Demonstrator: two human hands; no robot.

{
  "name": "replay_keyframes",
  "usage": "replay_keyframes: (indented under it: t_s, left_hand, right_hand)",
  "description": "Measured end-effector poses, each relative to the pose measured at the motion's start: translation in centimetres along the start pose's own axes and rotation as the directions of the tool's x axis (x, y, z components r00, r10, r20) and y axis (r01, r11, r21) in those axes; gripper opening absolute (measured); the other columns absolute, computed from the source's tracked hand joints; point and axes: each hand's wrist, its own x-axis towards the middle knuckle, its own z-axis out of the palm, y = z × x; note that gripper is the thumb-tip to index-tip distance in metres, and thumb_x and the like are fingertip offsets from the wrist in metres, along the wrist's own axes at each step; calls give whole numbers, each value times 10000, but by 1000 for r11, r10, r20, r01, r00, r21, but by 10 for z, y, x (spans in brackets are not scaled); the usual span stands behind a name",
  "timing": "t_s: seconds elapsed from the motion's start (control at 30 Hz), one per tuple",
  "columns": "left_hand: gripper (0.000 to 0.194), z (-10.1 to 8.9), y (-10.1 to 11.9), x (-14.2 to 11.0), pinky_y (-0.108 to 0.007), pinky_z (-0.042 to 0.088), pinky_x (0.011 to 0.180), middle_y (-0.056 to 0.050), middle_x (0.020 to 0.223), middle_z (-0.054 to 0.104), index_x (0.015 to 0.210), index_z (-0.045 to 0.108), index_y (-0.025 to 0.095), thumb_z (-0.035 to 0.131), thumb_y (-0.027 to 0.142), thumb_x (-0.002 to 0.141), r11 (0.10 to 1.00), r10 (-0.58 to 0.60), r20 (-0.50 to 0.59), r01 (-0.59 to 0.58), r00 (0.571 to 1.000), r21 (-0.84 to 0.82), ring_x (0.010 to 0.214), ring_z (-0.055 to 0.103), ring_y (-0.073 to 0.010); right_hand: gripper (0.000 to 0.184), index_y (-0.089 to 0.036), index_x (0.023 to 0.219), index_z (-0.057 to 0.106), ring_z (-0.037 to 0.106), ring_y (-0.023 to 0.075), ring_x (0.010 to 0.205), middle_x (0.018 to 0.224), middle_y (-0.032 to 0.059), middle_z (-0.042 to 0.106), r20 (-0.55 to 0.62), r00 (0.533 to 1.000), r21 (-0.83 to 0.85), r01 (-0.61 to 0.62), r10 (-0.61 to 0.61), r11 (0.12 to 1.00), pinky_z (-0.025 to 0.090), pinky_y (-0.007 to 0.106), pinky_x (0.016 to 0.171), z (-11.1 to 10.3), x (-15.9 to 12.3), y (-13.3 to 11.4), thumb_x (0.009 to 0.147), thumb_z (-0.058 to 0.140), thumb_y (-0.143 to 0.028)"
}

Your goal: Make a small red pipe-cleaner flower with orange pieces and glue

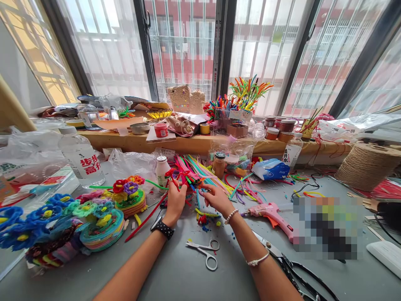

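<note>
Two hands are working close together in the head view, just before a heap of pipe cleaners [194,167] lying mid-table. The left hand [176,202] is closing its fingers on a red stem [174,182]; the right hand [217,200] is curling its fingers, fingertips near the heap, but whether they are gripping anything I cannot tell. Scissors [204,249] are lying nearer the camera, a pink glue gun [275,215] to the right. Fuzzy flowers [46,213] are sitting at left. Behind them, a large bottle [82,161] is showing red "步步高升"; a smaller bottle [293,151], right, is showing black "开水". A blue pack [271,169] is bearing white lettering, too small to read.
</note>
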Motion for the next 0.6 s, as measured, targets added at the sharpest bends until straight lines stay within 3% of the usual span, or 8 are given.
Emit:
replay_keyframes:
  t_s: [0.17,0.3,0.4,0.5,0.6]
  left_hand:
    - [172,1,2,-1,-292,520,533,51,723,422,688,279,210,444,221,644,998,-23,-3,23,1000,-59,523,555,-84]
    - [189,0,0,-1,-269,505,483,53,712,442,685,272,213,455,225,640,998,-32,-1,32,999,-58,478,545,-81]
    - [206,0,-3,0,-264,497,466,51,707,455,688,279,213,476,234,632,999,-34,-7,33,999,-39,463,542,-84]
    - [207,0,-4,0,-271,497,475,52,707,455,683,284,211,483,227,632,1000,-26,-15,26,1000,-18,458,546,-85]
    - [204,1,-5,0,-268,495,470,53,694,453,679,282,213,481,216,634,1000,-14,-11,14,1000,-8,468,554,-92]
  right_hand:
    - [318,-108,1002,571,415,73,355,383,-61,472,-35,999,67,21,-18,998,334,171,394,2,1,4,714,440,-145]
    - [249,-118,902,604,456,93,399,429,-35,509,-149,988,74,58,-46,996,362,195,427,0,0,5,710,465,-195]
    - [222,-146,860,621,537,122,571,685,31,616,-237,965,68,129,-110,989,411,218,512,-4,-2,1,709,475,-218]
    - [266,-175,933,612,551,139,771,978,48,597,-273,943,62,215,-190,975,441,231,642,-7,-3,-4,707,472,-182]
    - [378,-190,1083,535,558,137,775,1036,44,586,-286,931,53,250,-225,967,448,266,715,-7,-2,-4,713,462,-153]
